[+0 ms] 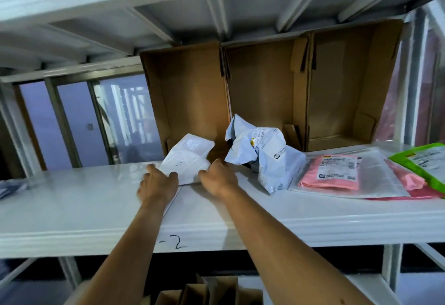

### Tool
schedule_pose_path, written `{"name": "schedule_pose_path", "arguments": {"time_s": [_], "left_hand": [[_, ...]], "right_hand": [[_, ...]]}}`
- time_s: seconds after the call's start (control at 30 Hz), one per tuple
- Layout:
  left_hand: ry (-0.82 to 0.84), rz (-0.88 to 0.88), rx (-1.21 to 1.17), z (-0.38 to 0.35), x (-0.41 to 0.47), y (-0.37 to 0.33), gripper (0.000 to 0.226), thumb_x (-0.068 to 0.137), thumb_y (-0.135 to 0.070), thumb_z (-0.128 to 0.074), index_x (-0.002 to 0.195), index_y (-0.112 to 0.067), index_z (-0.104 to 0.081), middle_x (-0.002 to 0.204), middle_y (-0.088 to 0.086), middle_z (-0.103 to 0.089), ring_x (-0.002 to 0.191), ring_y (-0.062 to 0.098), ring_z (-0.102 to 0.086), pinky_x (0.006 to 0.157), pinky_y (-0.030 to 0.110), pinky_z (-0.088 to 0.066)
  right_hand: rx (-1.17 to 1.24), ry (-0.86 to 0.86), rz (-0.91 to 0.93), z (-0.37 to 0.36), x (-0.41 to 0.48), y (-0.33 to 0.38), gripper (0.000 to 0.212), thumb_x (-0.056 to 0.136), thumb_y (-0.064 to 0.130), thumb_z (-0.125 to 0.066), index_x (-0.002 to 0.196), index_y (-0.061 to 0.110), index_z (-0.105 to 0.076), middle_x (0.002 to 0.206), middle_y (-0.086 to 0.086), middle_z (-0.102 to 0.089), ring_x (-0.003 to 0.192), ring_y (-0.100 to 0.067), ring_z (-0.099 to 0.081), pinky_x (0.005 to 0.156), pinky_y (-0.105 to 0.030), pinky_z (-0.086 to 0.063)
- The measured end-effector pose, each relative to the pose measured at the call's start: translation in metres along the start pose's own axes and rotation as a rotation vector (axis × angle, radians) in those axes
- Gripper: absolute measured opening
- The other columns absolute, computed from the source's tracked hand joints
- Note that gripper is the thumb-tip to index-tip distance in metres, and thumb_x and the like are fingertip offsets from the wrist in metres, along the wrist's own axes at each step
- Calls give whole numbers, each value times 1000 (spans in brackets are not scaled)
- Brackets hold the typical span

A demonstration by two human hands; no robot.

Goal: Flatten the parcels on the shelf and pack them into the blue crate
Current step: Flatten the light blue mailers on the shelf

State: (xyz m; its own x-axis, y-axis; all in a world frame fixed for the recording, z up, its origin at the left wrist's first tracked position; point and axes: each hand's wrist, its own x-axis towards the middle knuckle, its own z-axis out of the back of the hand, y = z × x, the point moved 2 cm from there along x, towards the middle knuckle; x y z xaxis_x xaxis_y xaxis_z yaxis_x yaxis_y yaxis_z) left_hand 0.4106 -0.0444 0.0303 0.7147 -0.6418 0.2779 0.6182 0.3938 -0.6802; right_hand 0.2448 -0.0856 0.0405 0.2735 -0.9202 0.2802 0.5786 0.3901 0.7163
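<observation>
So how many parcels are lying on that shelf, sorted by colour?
White parcel: 1
Pale blue parcel: 1
Pink parcel: 1
Green parcel: 1
Total: 4; a dark item cut off at the left edge is unclear.

The shelf (72,208) is coated in smooth, glossy white paint. The cardboard boxes (265,83) are left matt and brown. The white parcel (187,160) and the grey mailer (269,157) are wrapped in crinkled plastic film; the clear bag (378,174) is glossy.

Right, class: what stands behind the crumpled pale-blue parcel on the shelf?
A cardboard box, open towards us, stands behind the crumpled pale-blue parcel, which covers part of the box's floor.
</observation>
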Motion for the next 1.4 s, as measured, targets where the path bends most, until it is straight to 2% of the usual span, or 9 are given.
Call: {"name": "schedule_pose_path", "arguments": {"time_s": [0.27, 0.6, 0.77, 0.93, 1.0, 1.13, 1.23, 1.33, 1.4], "left_hand": [[-23, 22, -20, 5, -6, -1, 59, 92, -38, -52, 138, -5, -33, 142, 18, -44, 130, 41, -45, 106, 49, -37], [-35, -24, 62, 25, -30, 6, 59, 91, -50, -45, 136, -13, -40, 137, 14, -54, 125, 37, -51, 105, 49, -40], [-132, -20, -206, 53, -44, -1, 74, 90, -64, -45, 139, -8, -43, 133, 17, -53, 120, 41, -53, 101, 51, -41], [-254, -43, -618, 78, -67, -33, 57, 101, -51, -33, 124, -6, -59, 117, 13, -62, 103, 34, -55, 90, 42, -41], [-250, -74, -663, 81, -83, -53, 54, 104, -48, -30, 123, -5, -58, 111, 9, -59, 97, 28, -51, 85, 36, -38], [-207, -155, -670, 70, -111, -97, 60, 104, -54, -24, 129, -10, -56, 119, 9, -61, 107, 30, -56, 91, 39, -41], [-134, -181, -634, 52, -136, -132, 63, 103, -58, -21, 132, -12, -52, 125, 11, -60, 111, 30, -55, 94, 39, -41], [-54, -244, -608, 34, -162, -166, 59, 104, -57, -21, 132, -14, -50, 121, 3, -57, 105, 25, -53, 90, 37, -39], [-4, -285, -602, 21, -176, -185, 58, 104, -58, -22, 132, -15, -49, 121, 3, -56, 114, 31, -53, 94, 40, -38]], "right_hand": [[-51, 32, 2, -3, 2, -1, 20, 94, 30, -50, 102, 12, -52, 108, -12, -61, 102, -33, -59, 75, -33, -40], [-175, -11, 130, 7, -29, 7, 16, 92, 21, -50, 106, 14, -53, 109, -10, -62, 101, -33, -58, 73, -36, -42], [-162, -71, 268, 21, -55, 18, 21, 97, 24, -48, 117, 19, -51, 114, -5, -63, 103, -31, -58, 79, -40, -47], [-141, -233, 375, 57, -79, 32, 20, 98, 22, -47, 118, 18, -47, 116, -7, -63, 100, -33, -60, 70, -35, -35], [-127, -265, 369, 77, -87, 30, 23, 97, 22, -49, 119, 17, -46, 119, -8, -63, 101, -33, -59, 70, -35, -35], [-96, -309, 324, 124, -99, 16, 26, 94, 21, -50, 118, 15, -47, 116, -9, -64, 101, -34, -59, 73, -37, -40], [-139, -357, 242, 163, -103, -9, 20, 94, 23, -50, 112, 17, -44, 102, -6, -61, 87, -29, -55, 68, -36, -40], [-177, -422, 169, 201, -108, -36, 20, 94, 29, -52, 111, 21, -44, 105, -4, -64, 87, -26, -59, 75, -43, -53], [-188, -444, 122, 224, -112, -52, 22, 95, 30, -53, 114, 21, -45, 108, -2, -64, 88, -24, -60, 77, -41, -53]]}}
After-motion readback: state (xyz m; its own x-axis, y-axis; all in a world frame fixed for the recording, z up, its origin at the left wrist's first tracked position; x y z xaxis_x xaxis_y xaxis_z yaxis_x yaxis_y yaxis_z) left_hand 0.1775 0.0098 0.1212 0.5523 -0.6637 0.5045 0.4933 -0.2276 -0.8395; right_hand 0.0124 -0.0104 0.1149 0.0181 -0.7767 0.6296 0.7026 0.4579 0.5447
